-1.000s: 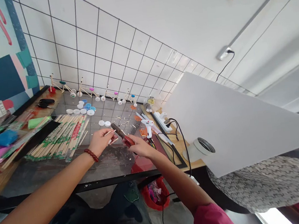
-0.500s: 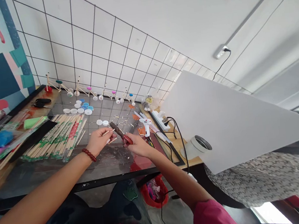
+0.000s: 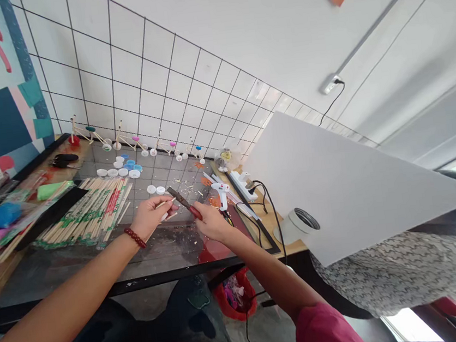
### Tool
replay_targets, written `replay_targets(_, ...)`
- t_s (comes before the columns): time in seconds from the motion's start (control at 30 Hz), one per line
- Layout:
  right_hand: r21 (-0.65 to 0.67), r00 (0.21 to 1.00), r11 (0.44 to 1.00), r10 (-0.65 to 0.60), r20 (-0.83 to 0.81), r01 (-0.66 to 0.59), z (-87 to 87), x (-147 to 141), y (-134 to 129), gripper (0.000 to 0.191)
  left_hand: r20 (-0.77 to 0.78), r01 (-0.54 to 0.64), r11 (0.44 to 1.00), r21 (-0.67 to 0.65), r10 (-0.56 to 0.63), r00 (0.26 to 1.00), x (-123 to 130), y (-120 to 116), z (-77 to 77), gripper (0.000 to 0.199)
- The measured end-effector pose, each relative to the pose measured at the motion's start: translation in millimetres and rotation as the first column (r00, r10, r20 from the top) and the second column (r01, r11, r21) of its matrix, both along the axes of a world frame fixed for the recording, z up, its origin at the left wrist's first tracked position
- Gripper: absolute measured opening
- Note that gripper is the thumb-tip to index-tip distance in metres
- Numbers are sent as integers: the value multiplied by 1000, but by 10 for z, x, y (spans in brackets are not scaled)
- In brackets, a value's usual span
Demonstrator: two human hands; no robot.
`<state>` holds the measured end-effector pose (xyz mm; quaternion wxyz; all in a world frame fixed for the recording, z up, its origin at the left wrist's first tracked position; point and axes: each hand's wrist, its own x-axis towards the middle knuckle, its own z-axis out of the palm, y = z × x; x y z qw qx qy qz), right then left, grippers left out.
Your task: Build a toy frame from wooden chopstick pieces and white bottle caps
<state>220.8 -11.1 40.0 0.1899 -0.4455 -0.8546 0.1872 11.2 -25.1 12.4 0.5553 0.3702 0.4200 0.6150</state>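
My left hand (image 3: 151, 215), with a beaded bracelet above it, pinches thin wooden sticks (image 3: 168, 201) over the glass tabletop. In my right hand (image 3: 212, 222) are red-handled pliers (image 3: 182, 200), closed around the handles. The dark jaws reach the stick ends by my left fingertips; whether they bite on the wood is too small to tell. Just beyond my hands lie two white bottle caps (image 3: 156, 189). Wood chips are scattered over the glass nearby. Left of my left hand lies a pile of wrapped chopsticks (image 3: 88, 209).
White and blue caps (image 3: 123, 167) lie farther back. Several small stick-and-cap figures (image 3: 121, 136) line the wire grid. A white glue gun (image 3: 222, 191), power strip (image 3: 245, 184) and cables are at right, with a white pipe fitting (image 3: 296, 226). A red bin (image 3: 236, 296) stands below.
My right hand has shifted slightly right and down along the pliers' handles. My left hand stays nearly in place with the sticks. The camera view has turned a little.
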Motion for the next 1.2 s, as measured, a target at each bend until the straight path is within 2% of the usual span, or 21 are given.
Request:
replay_targets(0.07,-9,999,1000,-22,-26,22,-15,-32,-7,17,46,11,1000,-8,-10,999,-3,-11,34,53)
replay_targets(0.2,-189,983,969,-172,-67,157,-105,-116,53,17,175,25,998,-55,-15,985,-34,-22,106,53)
replay_targets(0.23,-177,979,964,-204,-25,196,-133,-125,74,14,196,26,997,-66,-13,980,-45,-24,123,52)
replay_targets(0.3,-71,968,969,-227,103,235,-188,-119,102,10,222,24,996,-81,-5,975,-67,-27,154,48)
replay_targets(0.4,60,940,972,-235,246,228,-269,-74,92,21,230,20,995,-96,3,973,-103,-24,184,39)
replay_targets(0.63,142,911,939,-338,236,312,-398,-23,55,52,231,-33,990,-137,65,971,-194,53,177,24)
replay_targets(0.77,224,896,924,-362,256,310,-488,-1,81,48,261,-27,989,-145,65,963,-215,72,189,21)
replay_targets(1.0,334,880,891,-400,257,307,-580,-11,105,29,298,-29,986,-164,78,951,-211,71,203,15)
replay_targets(1.2,389,873,877,-403,275,282,-589,-20,109,31,357,-8,976,-216,86,930,-204,114,176,12)
